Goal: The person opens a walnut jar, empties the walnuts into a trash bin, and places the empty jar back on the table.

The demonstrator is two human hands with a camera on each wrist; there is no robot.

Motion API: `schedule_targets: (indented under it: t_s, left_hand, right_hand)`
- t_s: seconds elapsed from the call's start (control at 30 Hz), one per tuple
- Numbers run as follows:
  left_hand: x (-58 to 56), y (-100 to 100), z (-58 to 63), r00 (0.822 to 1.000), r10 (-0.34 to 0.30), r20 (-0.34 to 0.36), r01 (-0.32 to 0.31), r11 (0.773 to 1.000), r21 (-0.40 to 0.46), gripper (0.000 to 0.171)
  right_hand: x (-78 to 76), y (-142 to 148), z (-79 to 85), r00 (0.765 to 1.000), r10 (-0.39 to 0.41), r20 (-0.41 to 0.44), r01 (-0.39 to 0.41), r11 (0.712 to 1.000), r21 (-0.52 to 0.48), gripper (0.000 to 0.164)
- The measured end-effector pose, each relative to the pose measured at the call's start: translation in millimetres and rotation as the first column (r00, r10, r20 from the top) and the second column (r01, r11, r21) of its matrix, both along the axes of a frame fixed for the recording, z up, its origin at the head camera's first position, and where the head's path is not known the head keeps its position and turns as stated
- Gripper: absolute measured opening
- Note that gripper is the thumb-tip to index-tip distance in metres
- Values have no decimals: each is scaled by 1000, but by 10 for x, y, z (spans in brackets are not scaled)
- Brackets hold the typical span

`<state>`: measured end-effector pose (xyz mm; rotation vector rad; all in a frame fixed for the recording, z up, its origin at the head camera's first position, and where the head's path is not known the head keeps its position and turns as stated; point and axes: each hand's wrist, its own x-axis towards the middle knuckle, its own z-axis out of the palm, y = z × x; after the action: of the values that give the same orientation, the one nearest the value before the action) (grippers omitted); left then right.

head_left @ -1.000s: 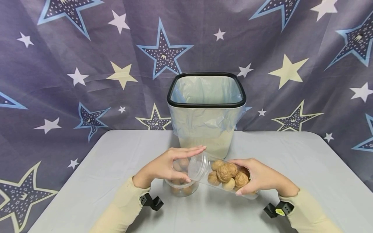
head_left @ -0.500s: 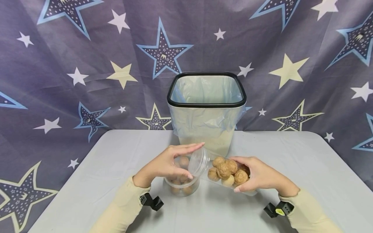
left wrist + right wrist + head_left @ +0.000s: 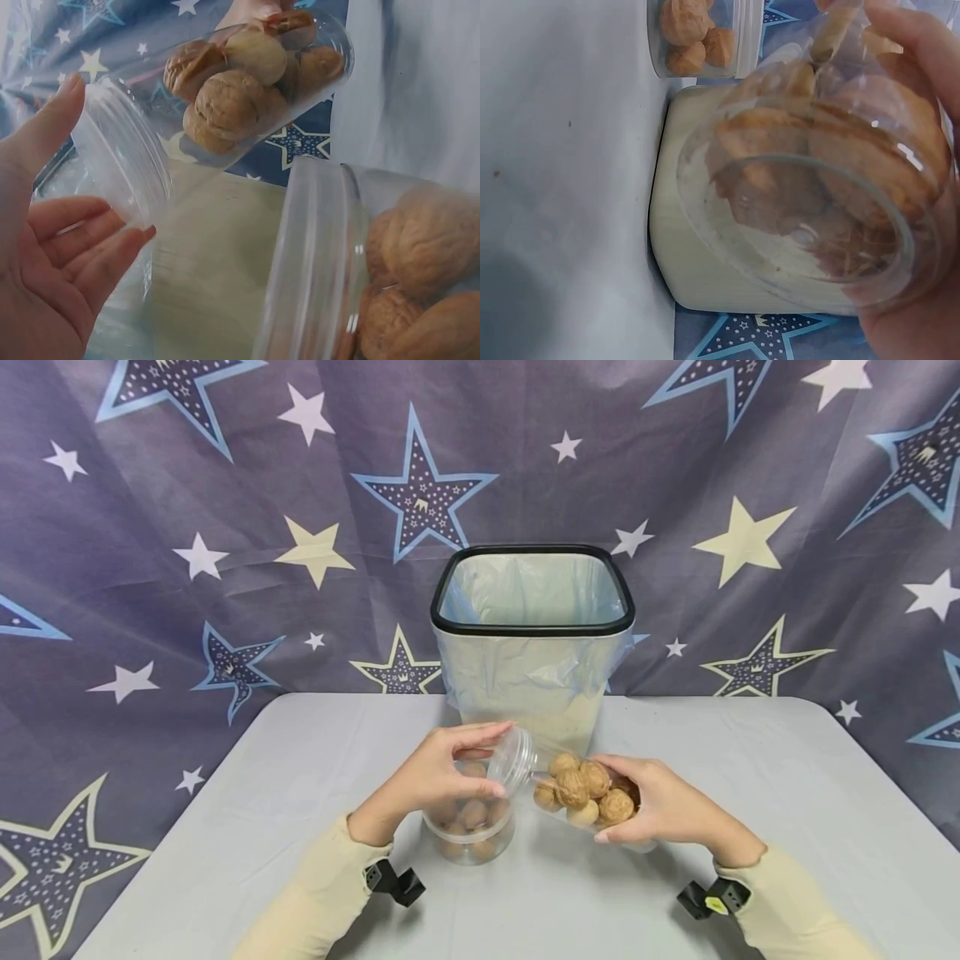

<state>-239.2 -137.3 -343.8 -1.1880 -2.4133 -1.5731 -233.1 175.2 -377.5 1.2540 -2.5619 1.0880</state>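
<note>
A clear, lidded plastic jar [image 3: 555, 814] of walnuts is held tilted, its lid end up and to the left. My right hand [image 3: 660, 802] grips its lower part, thumb in front and fingers behind. With thumb and fingers spread across the frosted clear lid [image 3: 513, 760], my left hand [image 3: 427, 775] holds its rim; in the left wrist view the lid [image 3: 120, 142] sits on the jar's end. Walnuts [image 3: 229, 105] lie inside. Upright on the table below my left hand stands a second clear jar [image 3: 471, 850], also with walnuts in it, partly hidden by that hand.
A cream bin [image 3: 532, 677] with a black rim and a bluish plastic liner stands directly behind the jars. The pale grey table [image 3: 750, 793] extends to both sides. A star-patterned curtain [image 3: 262, 485] hangs behind it.
Both hands have lifted the tilted jar a little, up and slightly left in the head view. More of the standing jar now shows beneath it.
</note>
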Motion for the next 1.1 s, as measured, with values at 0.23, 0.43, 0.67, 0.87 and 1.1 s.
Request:
schedule_targets:
  t_s: [0.23, 0.43, 0.67, 0.87, 1.1]
  left_hand:
    - [8, 40, -16, 989, 86, 121, -88, 996, 15, 60]
    - [21, 78, -14, 975, 146, 168, -147, 989, -6, 54]
    - [3, 45, -14, 989, 107, 97, -104, 994, -39, 66]
    - [-44, -31, -22, 984, -88, -154, 74, 993, -97, 100]
    - [-91, -57, -38, 900, -313, -302, 275, 947, -163, 100]
  right_hand:
    - [-20, -2, -30, 999, -33, -8, 33, 999, 4, 74]
    - [-39, -8, -63, 998, -50, -25, 50, 999, 9, 74]
    - [-49, 11, -60, 999, -45, -20, 46, 999, 11, 75]
    - [-61, 48, -49, 1000, -8, 27, 9, 1000, -10, 73]
    - [-61, 82, -34, 990, 115, 76, -116, 993, 1, 67]
